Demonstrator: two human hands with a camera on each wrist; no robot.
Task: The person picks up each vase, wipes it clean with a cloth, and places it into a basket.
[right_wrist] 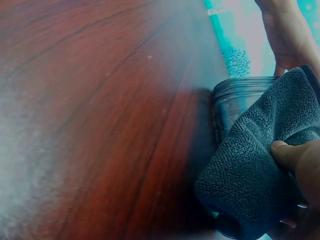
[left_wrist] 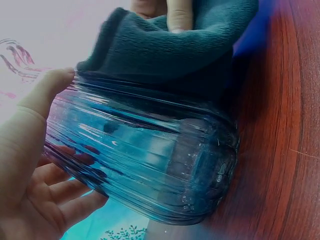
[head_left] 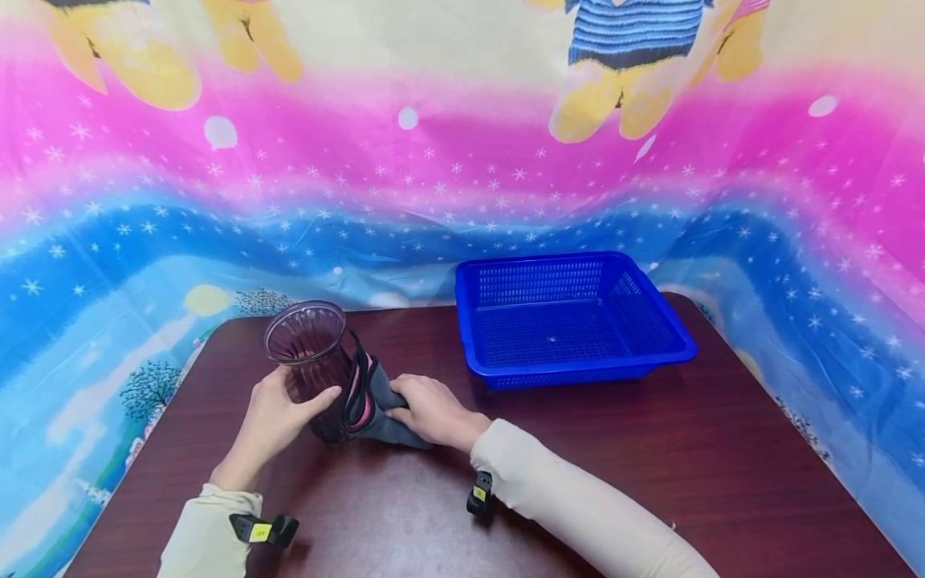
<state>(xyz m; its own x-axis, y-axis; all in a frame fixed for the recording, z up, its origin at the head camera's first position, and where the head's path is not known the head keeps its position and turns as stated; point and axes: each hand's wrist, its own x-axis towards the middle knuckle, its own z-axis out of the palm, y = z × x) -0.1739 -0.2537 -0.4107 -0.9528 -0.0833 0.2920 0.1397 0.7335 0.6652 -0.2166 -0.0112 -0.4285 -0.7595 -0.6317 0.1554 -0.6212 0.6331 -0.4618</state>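
A ribbed, clear glass vase with a flared rim is at the left of the table, its mouth upward. My left hand grips it around the side, thumb on the near face and fingers behind, as the left wrist view also shows of the vase. A dark grey towel with a black edge and some pink lies against the vase's right side. My right hand pinches this towel between thumb and fingers. In the right wrist view the towel covers part of the vase.
A blue plastic basket with perforated walls stands at the back right of the dark wood table. A printed curtain hangs behind and on both sides of the table. Each sleeve carries a small black wrist device.
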